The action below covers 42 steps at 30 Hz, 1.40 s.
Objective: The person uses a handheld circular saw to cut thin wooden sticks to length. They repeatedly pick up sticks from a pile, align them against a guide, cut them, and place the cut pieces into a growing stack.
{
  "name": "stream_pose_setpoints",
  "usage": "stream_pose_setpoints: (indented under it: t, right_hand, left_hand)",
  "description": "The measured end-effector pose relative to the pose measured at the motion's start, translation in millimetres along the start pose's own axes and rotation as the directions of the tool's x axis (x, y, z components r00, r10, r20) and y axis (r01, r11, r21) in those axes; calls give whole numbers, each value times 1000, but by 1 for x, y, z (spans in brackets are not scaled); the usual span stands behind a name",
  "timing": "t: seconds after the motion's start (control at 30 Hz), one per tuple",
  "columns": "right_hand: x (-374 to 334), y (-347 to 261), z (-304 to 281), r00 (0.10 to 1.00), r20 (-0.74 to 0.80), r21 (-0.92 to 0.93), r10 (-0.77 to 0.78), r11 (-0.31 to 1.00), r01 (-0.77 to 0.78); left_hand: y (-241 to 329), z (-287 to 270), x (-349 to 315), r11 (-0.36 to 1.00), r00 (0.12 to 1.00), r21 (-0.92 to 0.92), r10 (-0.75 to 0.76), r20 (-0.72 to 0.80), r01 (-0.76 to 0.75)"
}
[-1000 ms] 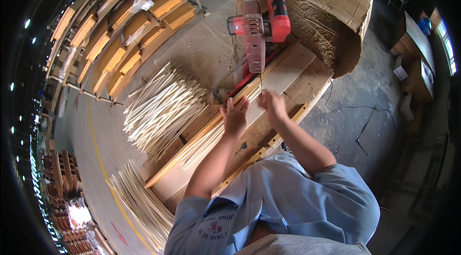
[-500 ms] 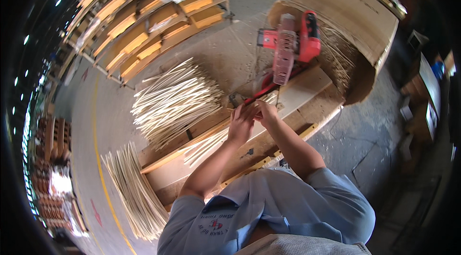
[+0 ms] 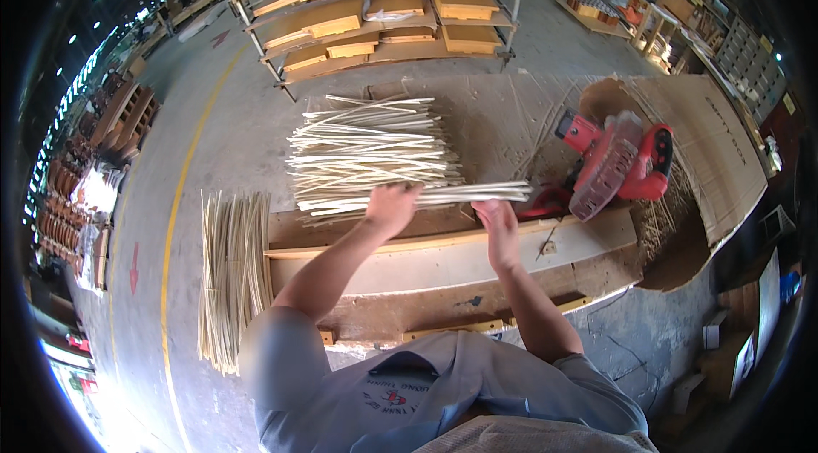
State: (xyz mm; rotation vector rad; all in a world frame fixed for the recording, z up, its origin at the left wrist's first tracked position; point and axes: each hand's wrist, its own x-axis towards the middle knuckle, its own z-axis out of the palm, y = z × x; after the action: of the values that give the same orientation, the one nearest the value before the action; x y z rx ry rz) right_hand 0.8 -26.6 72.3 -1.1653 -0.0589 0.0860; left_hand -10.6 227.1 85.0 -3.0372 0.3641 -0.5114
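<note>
A small bundle of thin pale wooden sticks (image 3: 464,192) lies crosswise in front of me, raised over the work table. My left hand (image 3: 394,206) is wrapped round its left part. At the underside, near the bundle's right end, my right hand (image 3: 497,227) is closed against the sticks; some of its fingers are hidden. Just beyond my left hand is a large loose pile of similar sticks (image 3: 366,150). To the right of the bundle's end stands a red chop saw (image 3: 609,167) with a clear blade guard. A pale board with a raised wooden fence (image 3: 383,270) runs below my hands.
Another stack of long sticks (image 3: 232,278) lies at the table's left end. A large open cardboard box (image 3: 716,129) holding stick scraps stands right of the saw. Beyond the table is a rack (image 3: 400,40) of wooden panels. A yellow line (image 3: 175,197) crosses the floor at left.
My hands have moved away from the saw's blade area toward the large pile, lifting the bundle off the board. The left hand has moved farther left from the right. My view has turned.
</note>
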Motion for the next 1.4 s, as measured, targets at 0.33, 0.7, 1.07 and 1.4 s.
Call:
stream_pose_setpoints:
  t: [0.33, 0.7, 1.07, 1.4]
  right_hand:
    - [-27, 61, 4, 728, 612, -764, -308, 9, 645]
    - [-22, 62, 5, 788, 584, -808, -196, -40, 588]
    - [-17, 64, 17, 803, 563, -824, -194, -65, 562]
    - [-9, 70, 14, 779, 585, -810, -225, -119, 574]
  left_hand:
    - [-194, 17, 66, 961, 914, 31, -270, 303, 273]
    - [-294, 113, 161, 964, 868, 15, -244, 432, 264]
    - [-317, 139, 204, 945, 828, -114, -207, 521, 307]
    - [-358, 211, 263, 828, 800, -283, -287, 526, 484]
